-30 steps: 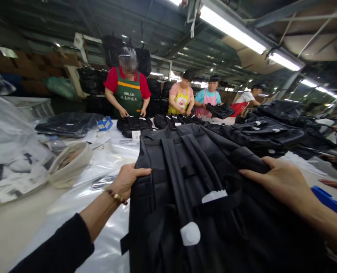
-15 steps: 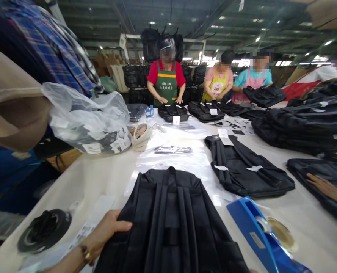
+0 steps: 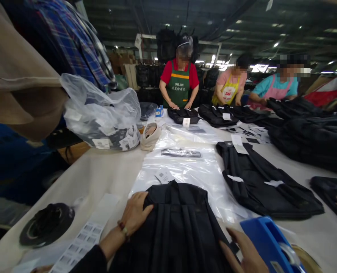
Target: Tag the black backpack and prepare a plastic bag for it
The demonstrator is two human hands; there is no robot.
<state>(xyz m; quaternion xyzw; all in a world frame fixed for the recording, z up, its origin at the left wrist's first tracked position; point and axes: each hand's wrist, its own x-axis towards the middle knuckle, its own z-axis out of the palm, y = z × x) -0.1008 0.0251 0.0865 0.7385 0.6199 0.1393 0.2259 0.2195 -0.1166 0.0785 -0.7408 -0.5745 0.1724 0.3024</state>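
Note:
A black backpack (image 3: 174, 227) lies flat on the white table (image 3: 100, 178) right in front of me, straps up. My left hand (image 3: 135, 214) rests on its upper left corner, fingers curled over the edge. My right hand (image 3: 243, 252) lies against the backpack's right side near the bottom of the view, fingers stretched along the fabric. Under the backpack's top end spreads a stack of clear plastic bags (image 3: 191, 170).
A blue tape dispenser (image 3: 270, 246) stands at my right. A second black backpack (image 3: 265, 184) lies beyond it, with a heap of bags (image 3: 307, 132) further right. A strip of labels (image 3: 83, 235) and a black roll (image 3: 47, 223) lie at left. Aproned people work across the table.
The backpack has gone from held up to lying flat on the table. My left hand slid to its top corner. My right hand has come back into view at its right side.

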